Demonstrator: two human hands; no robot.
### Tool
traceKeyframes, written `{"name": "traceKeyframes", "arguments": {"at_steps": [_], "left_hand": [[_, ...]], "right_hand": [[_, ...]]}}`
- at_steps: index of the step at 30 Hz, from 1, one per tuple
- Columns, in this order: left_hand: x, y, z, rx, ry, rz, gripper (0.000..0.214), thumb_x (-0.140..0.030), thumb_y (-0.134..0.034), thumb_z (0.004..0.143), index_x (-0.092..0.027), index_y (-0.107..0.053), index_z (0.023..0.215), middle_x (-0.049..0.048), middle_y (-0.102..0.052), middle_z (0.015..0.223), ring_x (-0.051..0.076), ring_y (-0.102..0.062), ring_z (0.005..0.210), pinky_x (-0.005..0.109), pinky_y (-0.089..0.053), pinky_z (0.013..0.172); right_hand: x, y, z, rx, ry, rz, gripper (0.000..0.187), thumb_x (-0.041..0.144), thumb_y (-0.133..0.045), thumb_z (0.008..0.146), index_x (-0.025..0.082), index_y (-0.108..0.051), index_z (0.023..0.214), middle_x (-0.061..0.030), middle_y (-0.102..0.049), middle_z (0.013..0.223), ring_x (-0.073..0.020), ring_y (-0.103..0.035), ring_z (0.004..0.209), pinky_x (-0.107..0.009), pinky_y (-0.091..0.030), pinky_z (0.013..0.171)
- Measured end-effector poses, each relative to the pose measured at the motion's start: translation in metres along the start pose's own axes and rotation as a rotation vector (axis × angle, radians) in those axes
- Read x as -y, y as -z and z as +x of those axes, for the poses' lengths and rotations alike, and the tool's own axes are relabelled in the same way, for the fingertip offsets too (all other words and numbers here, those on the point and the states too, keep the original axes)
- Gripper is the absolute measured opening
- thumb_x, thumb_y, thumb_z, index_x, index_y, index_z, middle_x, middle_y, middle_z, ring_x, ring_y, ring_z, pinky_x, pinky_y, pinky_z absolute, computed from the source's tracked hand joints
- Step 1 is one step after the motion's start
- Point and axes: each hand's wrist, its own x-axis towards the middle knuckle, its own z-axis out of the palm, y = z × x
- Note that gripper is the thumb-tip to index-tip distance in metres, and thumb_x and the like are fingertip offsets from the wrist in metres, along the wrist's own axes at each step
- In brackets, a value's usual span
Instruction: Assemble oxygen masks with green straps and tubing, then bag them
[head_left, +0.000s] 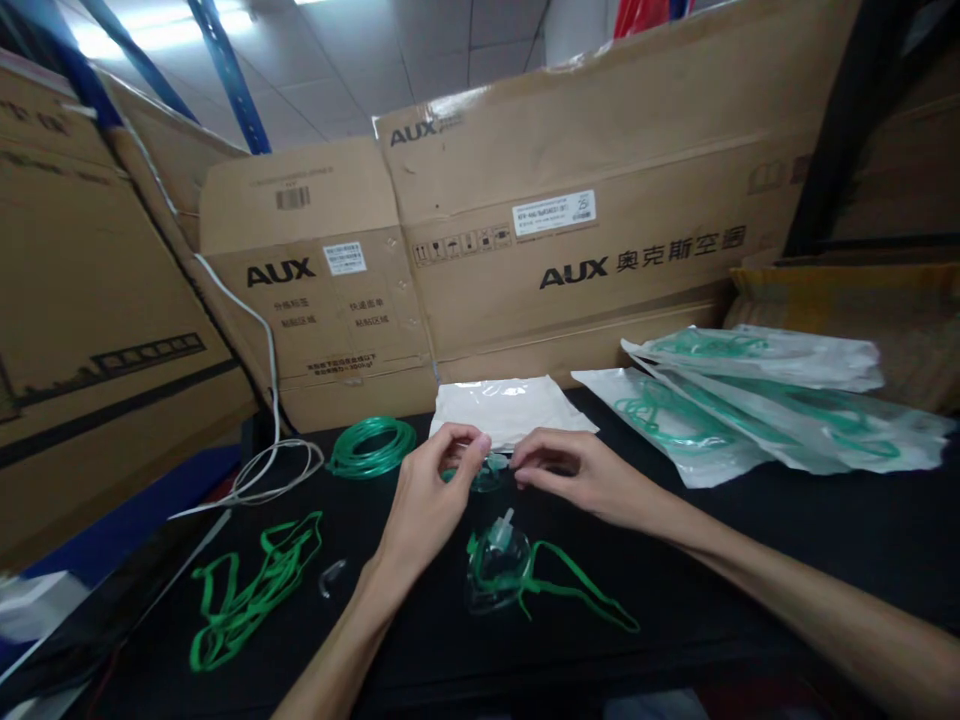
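Observation:
My left hand (433,492) is closed, thumb and forefinger pinched at a clear, green-tinted oxygen mask (489,474), whose far part is partly hidden by the fingers. From the other side my right hand (581,472) comes up to the same mask with thumb and forefinger drawn together; whatever lies between those fingertips is too small to make out. Nearer the front, a second clear oxygen mask (501,570) lies on the black table, with a white connector on top and a green elastic strap (585,585) looped out to the right.
Left on the table (390,650) are a coil of green tubing (373,446), a heap of green straps (255,595) and a small clear elbow piece (332,577). A white pouch (502,405) lies behind my hands. Several packed pouches (697,425) are at right; cardboard boxes (480,290) wall the back.

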Motion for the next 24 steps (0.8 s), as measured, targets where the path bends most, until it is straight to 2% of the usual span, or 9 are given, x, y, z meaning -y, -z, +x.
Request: {"name": "traceKeyframes", "arguments": {"at_steps": [3,6,8,10,12,16,18,21,24], "left_hand": [[-0.001,-0.006,-0.005,-0.04,-0.069,0.118,0.021,-0.038,-0.057,0.098,-0.02,-0.066,0.092,-0.0002,-0.068,0.087,0.015,-0.063,0.082,0.026,-0.047,0.077],[-0.001,-0.007,-0.006,-0.121,-0.079,0.135,0.022,-0.036,-0.054,0.1,-0.02,-0.065,0.091,-0.0007,-0.068,0.084,0.015,-0.063,0.079,0.025,-0.047,0.075],[0.0,-0.005,-0.006,-0.166,-0.067,0.12,0.021,-0.035,-0.053,0.1,-0.02,-0.065,0.092,-0.0009,-0.067,0.083,0.014,-0.063,0.076,0.024,-0.047,0.073],[0.002,-0.002,-0.006,-0.183,-0.056,0.102,0.021,-0.036,-0.053,0.1,-0.02,-0.065,0.091,-0.0012,-0.067,0.08,0.014,-0.062,0.073,0.023,-0.047,0.069],[0.003,0.001,-0.007,-0.184,-0.054,0.076,0.024,-0.037,-0.052,0.1,-0.021,-0.065,0.089,-0.0018,-0.065,0.075,0.014,-0.061,0.07,0.022,-0.046,0.066],[0.002,0.002,-0.012,-0.189,-0.074,0.013,0.032,-0.039,-0.049,0.101,-0.02,-0.061,0.079,-0.0028,-0.059,0.067,0.012,-0.055,0.06,0.022,-0.044,0.06],[0.002,0.002,-0.013,-0.184,-0.097,0.021,0.032,-0.04,-0.051,0.1,-0.02,-0.058,0.076,-0.0022,-0.058,0.069,0.012,-0.053,0.061,0.022,-0.043,0.059],[0.002,-0.001,-0.014,-0.173,-0.068,0.023,0.027,-0.043,-0.057,0.096,-0.02,-0.056,0.082,-0.0006,-0.058,0.078,0.013,-0.055,0.067,0.021,-0.043,0.057],[0.003,-0.004,-0.014,-0.182,-0.032,0.0,0.025,-0.043,-0.059,0.095,-0.021,-0.054,0.085,-0.0003,-0.056,0.081,0.013,-0.056,0.07,0.02,-0.044,0.055]], "right_hand": [[0.007,-0.005,-0.006,0.09,0.14,-0.224,0.027,0.032,-0.068,0.092,0.021,-0.069,0.116,-0.0089,-0.068,0.113,-0.0203,-0.066,0.102,-0.036,-0.052,0.095],[0.012,-0.009,-0.01,0.288,0.191,-0.303,0.045,0.038,-0.071,0.09,0.023,-0.064,0.131,-0.0102,-0.06,0.134,-0.023,-0.056,0.126,-0.037,-0.042,0.11],[0.012,-0.011,-0.012,0.415,0.158,-0.314,0.042,0.037,-0.068,0.093,0.024,-0.064,0.133,-0.0085,-0.062,0.135,-0.0223,-0.055,0.129,-0.036,-0.04,0.113],[0.011,-0.013,-0.012,0.477,0.107,-0.281,0.037,0.032,-0.063,0.096,0.023,-0.064,0.132,-0.0076,-0.066,0.129,-0.0208,-0.059,0.124,-0.033,-0.042,0.11],[0.01,-0.012,-0.011,0.427,0.056,-0.229,0.035,0.029,-0.065,0.095,0.021,-0.064,0.129,-0.0069,-0.069,0.123,-0.0201,-0.064,0.116,-0.032,-0.045,0.105],[0.01,-0.008,-0.006,0.141,-0.051,-0.048,0.031,0.034,-0.071,0.09,0.022,-0.066,0.118,-0.0041,-0.07,0.114,-0.0198,-0.065,0.105,-0.032,-0.049,0.097],[0.008,-0.006,-0.004,0.048,-0.093,0.101,0.027,0.036,-0.07,0.091,0.022,-0.065,0.113,-0.0032,-0.068,0.11,-0.0187,-0.065,0.102,-0.031,-0.05,0.093],[0.005,-0.005,-0.002,0.021,-0.146,0.269,0.026,0.038,-0.07,0.09,0.02,-0.063,0.107,-0.0009,-0.064,0.096,-0.0159,-0.065,0.087,-0.03,-0.052,0.082],[0.004,-0.007,-0.002,0.011,-0.219,0.389,0.03,0.042,-0.073,0.087,0.02,-0.063,0.104,-0.001,-0.064,0.094,-0.015,-0.064,0.082,-0.03,-0.055,0.075]]}}
